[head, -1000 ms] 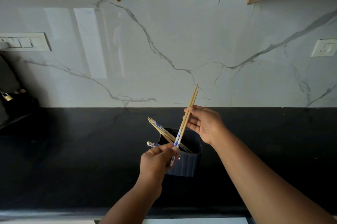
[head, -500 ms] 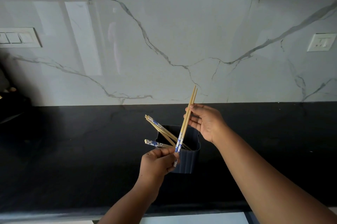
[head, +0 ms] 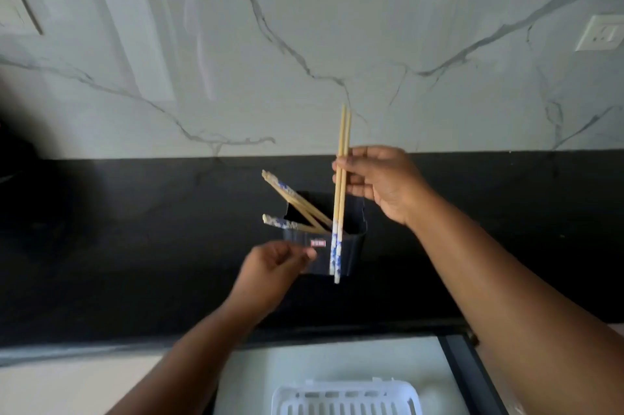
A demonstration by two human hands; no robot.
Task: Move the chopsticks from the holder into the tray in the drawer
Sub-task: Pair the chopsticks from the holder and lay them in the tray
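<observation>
My right hand (head: pixel 381 183) pinches a pair of bamboo chopsticks (head: pixel 341 185) with blue-and-white patterned ends. They hang nearly upright in front of the dark blue ribbed holder (head: pixel 354 256) on the black counter. Several more chopsticks (head: pixel 292 200) lean to the left out of the holder. My left hand (head: pixel 270 271) hovers just left of and below the holder, blurred, fingers loosely curled with nothing in them. The white slotted tray (head: pixel 344 399) lies in the open drawer (head: pixel 304 365) at the bottom edge of the view.
The black counter (head: pixel 135 245) runs along a marble-patterned wall. A white socket (head: pixel 601 33) is on the wall at right and a switch plate (head: pixel 17 14) at left. The drawer's dark side rail (head: pixel 464 374) is under my right forearm.
My left hand has let go of the chopsticks' lower ends and dropped away to the left. My right hand turned the pair upright. The view tilted down, showing the drawer and tray.
</observation>
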